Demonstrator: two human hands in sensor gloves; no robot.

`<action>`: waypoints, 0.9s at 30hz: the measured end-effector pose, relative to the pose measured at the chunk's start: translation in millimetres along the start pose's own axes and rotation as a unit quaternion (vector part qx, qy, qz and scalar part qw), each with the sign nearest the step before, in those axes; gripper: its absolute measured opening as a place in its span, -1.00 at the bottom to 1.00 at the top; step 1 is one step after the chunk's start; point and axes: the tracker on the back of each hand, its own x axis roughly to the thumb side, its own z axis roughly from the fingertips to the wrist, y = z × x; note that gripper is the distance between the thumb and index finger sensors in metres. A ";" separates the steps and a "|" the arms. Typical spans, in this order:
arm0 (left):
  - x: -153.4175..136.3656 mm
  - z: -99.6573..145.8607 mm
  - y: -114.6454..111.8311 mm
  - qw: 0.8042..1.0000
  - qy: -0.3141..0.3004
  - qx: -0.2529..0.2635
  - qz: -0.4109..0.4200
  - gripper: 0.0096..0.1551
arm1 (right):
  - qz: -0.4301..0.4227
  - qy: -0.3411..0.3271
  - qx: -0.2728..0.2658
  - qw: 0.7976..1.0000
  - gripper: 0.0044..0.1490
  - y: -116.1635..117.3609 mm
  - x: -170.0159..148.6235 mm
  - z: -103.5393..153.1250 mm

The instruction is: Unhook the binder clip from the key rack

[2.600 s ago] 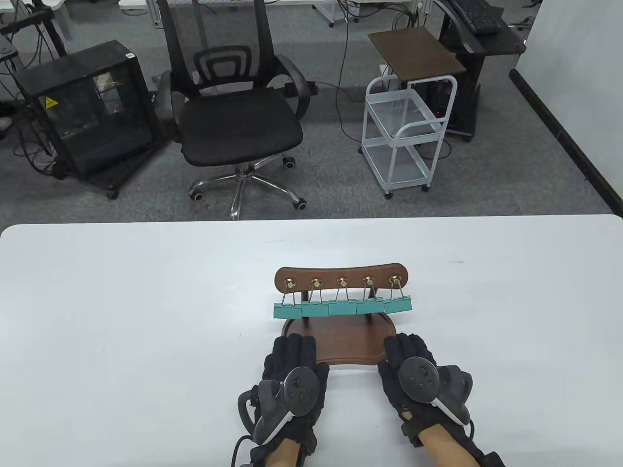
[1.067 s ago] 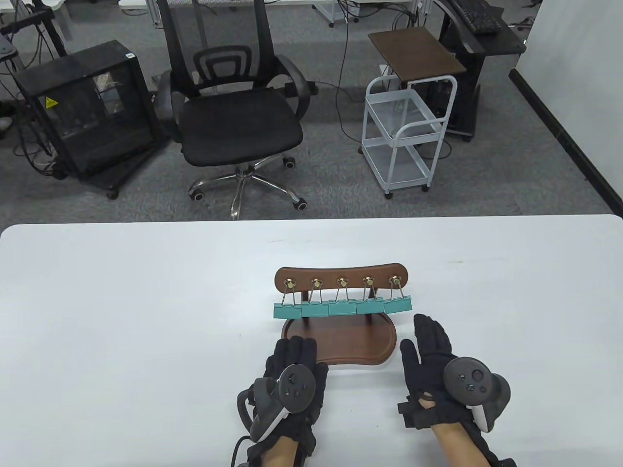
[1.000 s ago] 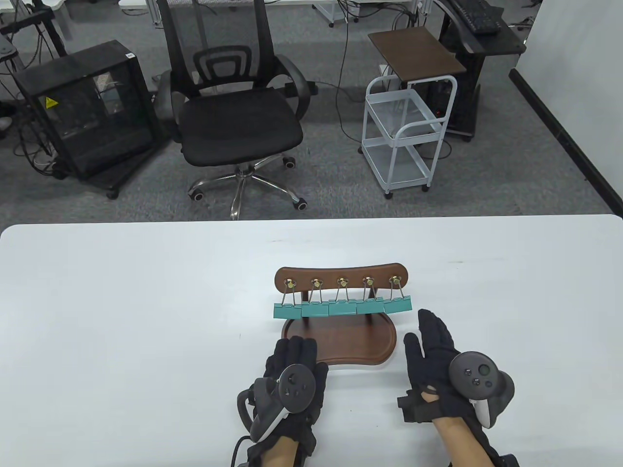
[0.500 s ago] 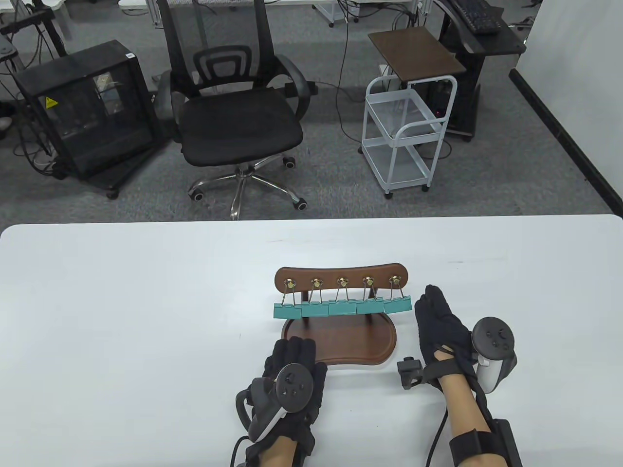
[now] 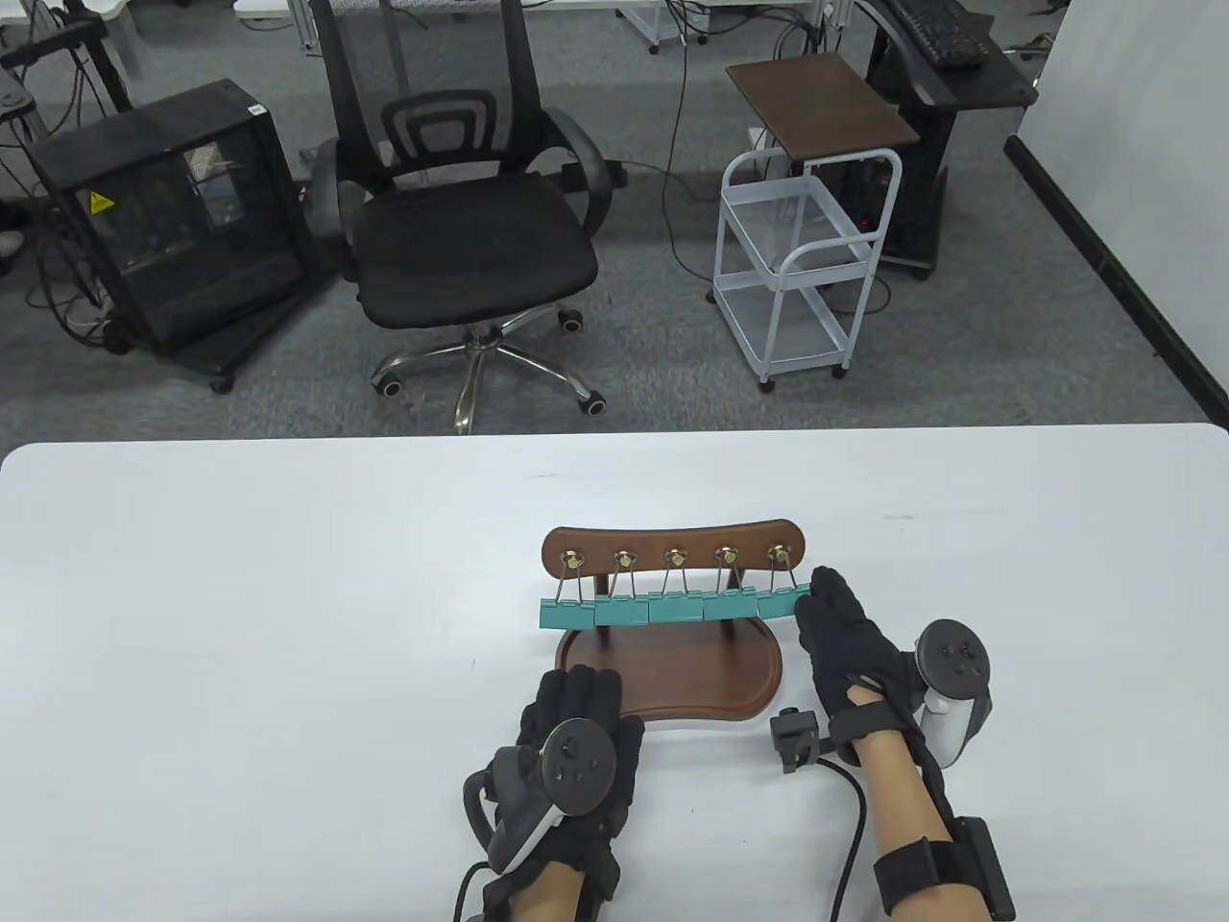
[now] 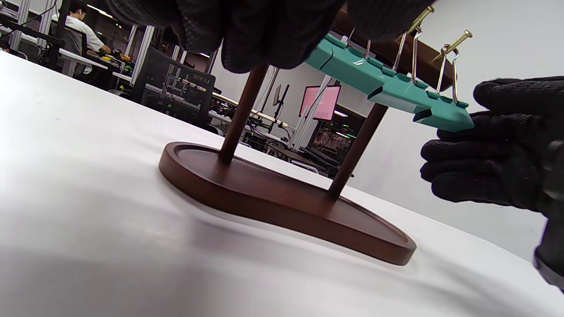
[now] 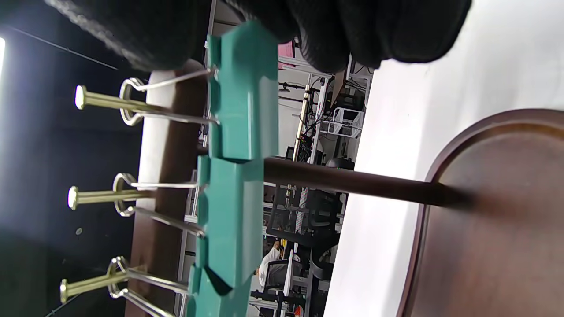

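A brown wooden key rack [image 5: 672, 540] stands on its oval base [image 5: 672, 677] at the table's middle front. Several teal binder clips hang in a row from its brass hooks. My right hand [image 5: 814, 588] is at the rack's right end, and its fingers [image 7: 352, 31] pinch the rightmost clip [image 5: 780, 603] from both sides. That clip [image 7: 244, 101] still hangs on its hook. In the left wrist view the clip [image 6: 440, 116] meets the right hand [image 6: 480, 132]. My left hand [image 5: 576, 684] rests flat on the base's front left edge, holding nothing.
The white table [image 5: 288, 624] stretches wide to the left and right of the rack. A black office chair [image 5: 470, 240] and a white cart [image 5: 797, 269] stand on the floor beyond the far edge.
My right hand left the base's front right edge, turned on its side and moved forward to the rightmost clip, closing its fingers on it. The left hand and the rack stayed put.
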 end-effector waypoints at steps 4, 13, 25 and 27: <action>-0.4 0.1 -0.1 1.000 0.001 -0.001 0.001 -0.28 | -0.014 0.011 -0.001 1.000 -0.14 2.4 -0.8 -1.5; -0.7 0.6 0.3 1.000 0.003 -0.002 0.000 -0.28 | -0.003 0.014 -0.003 1.000 -0.25 1.5 1.6 -1.6; -1.1 0.9 0.2 1.000 0.003 -0.001 0.000 -0.29 | -0.024 0.015 -0.013 0.999 -0.32 -2.5 0.6 -0.6; -1.1 0.9 0.2 1.000 0.004 -0.001 0.000 -0.29 | -0.024 0.015 -0.013 1.000 -0.32 -3.0 0.7 -0.6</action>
